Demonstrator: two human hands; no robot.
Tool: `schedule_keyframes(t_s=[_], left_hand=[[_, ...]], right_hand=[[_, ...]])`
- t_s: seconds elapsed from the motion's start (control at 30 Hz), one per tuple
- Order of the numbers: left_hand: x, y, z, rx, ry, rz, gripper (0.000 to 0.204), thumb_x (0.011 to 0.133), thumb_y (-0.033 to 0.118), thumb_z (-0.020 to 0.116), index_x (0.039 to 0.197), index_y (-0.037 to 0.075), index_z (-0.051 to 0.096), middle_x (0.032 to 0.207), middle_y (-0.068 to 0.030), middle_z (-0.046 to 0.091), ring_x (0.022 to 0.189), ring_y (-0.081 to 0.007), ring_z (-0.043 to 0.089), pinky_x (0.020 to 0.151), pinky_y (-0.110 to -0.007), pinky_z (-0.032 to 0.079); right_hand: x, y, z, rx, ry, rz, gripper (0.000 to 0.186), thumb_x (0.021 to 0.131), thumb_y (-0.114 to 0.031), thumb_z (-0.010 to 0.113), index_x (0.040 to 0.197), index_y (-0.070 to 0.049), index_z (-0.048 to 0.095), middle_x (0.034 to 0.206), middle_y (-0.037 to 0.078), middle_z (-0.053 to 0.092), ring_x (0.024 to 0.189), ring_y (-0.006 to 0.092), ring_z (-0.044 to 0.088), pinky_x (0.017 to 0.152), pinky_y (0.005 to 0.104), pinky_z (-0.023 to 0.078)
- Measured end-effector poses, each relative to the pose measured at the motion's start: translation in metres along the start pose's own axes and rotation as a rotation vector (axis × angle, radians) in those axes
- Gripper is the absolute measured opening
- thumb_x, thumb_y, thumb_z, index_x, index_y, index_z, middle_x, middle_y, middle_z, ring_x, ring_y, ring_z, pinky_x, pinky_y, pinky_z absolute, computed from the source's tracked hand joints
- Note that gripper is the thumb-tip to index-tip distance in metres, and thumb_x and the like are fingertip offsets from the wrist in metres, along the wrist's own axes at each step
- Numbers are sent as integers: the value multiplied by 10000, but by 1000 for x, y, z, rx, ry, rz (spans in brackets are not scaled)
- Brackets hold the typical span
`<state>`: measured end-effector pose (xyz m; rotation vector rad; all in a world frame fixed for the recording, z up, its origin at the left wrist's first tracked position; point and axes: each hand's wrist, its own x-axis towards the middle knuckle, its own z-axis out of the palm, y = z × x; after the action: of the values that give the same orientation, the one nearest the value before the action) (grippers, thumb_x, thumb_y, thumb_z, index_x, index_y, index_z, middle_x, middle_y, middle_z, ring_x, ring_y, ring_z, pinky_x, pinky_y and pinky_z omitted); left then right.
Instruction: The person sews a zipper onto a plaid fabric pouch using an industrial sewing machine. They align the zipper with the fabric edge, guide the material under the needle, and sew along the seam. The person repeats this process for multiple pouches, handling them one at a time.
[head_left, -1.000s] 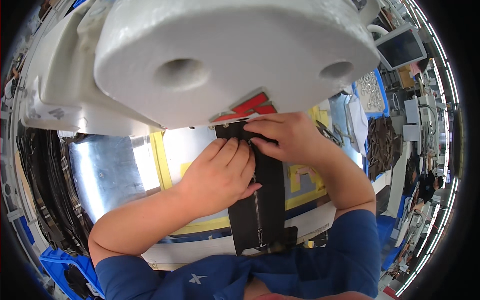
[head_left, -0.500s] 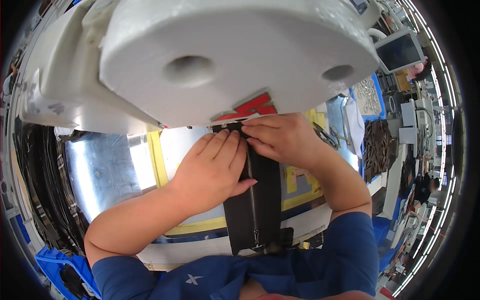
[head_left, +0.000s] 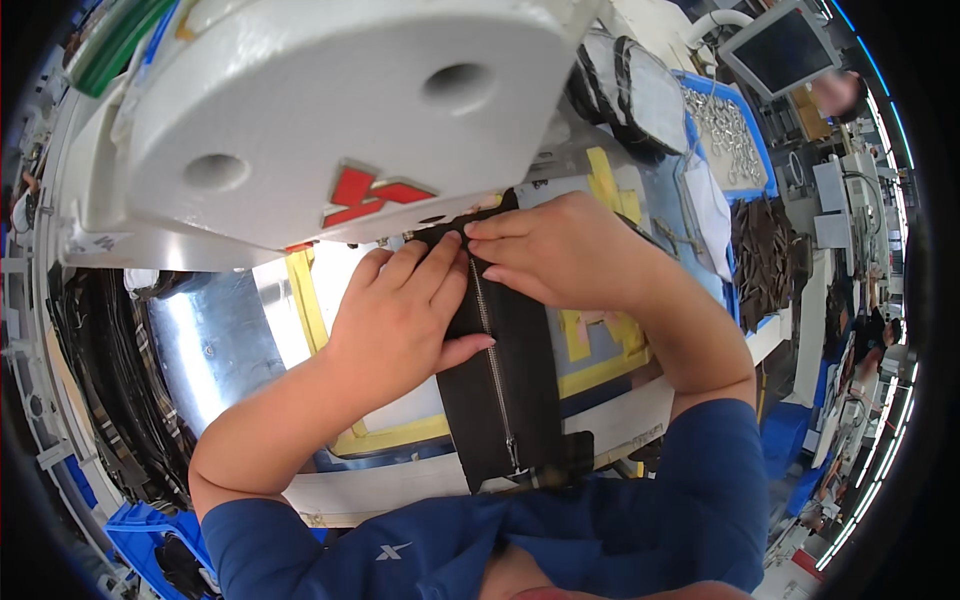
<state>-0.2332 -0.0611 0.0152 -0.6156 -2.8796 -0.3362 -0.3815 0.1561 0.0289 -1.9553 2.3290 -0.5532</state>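
A long black fabric strip (head_left: 520,370) with a silver metal zipper (head_left: 490,340) down its middle runs from under the sewing machine head (head_left: 330,130) toward my body. My left hand (head_left: 395,310) lies over its left side, fingers stretched out, fingertips near the far end and thumb beside the zipper. From the right, my right hand (head_left: 560,250) rests on the far part, its fingertips close to the left ones and its thumb apart below. The zipper pull (head_left: 513,455) hangs at the near end. The machine's needle area is hidden behind the head.
Dark fabric pieces (head_left: 110,370) are stacked on the left. At the right stand a blue tray of metal pieces (head_left: 725,135), a pile of brown pieces (head_left: 765,260) and a screen (head_left: 780,50). Yellow tape (head_left: 400,435) borders the work plate. A blue crate (head_left: 150,530) sits lower left.
The view has shifted, so the machine head appears farther left and more of the back right shows. The strip's far end now shows beyond my fingers. Both hands remain on the strip.
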Motion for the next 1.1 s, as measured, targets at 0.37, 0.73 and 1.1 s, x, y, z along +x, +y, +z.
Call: schedule_keyframes(t_s=[0.37,0.73,1.1], left_hand=[[1,1,-6,-34,-31,-42,814,812,615,802,1329,-1,672,1454,-122,647,1142,-297,610,968,-432,469],[-2,-7,-12,7,-23,-145,773,780,621,831,1235,14,686,1391,-127,679,1111,-275,665,937,-420,488],[0,-4,-22,0,-167,-186,826,766,629,835,1266,-11,688,1378,-151,681,1149,-285,669,964,-414,486]], right_hand=[[8,-11,-3,-10,-35,96,265,941,-238,679,1077,-45,798,1147,62,797,947,260,770,765,397,626],[28,-18,15,-26,44,92,282,931,-264,700,1093,-53,794,1167,54,789,883,251,768,687,400,614],[28,-25,17,-112,26,91,287,947,-272,715,1121,-56,793,1189,36,794,860,216,774,656,370,614]])
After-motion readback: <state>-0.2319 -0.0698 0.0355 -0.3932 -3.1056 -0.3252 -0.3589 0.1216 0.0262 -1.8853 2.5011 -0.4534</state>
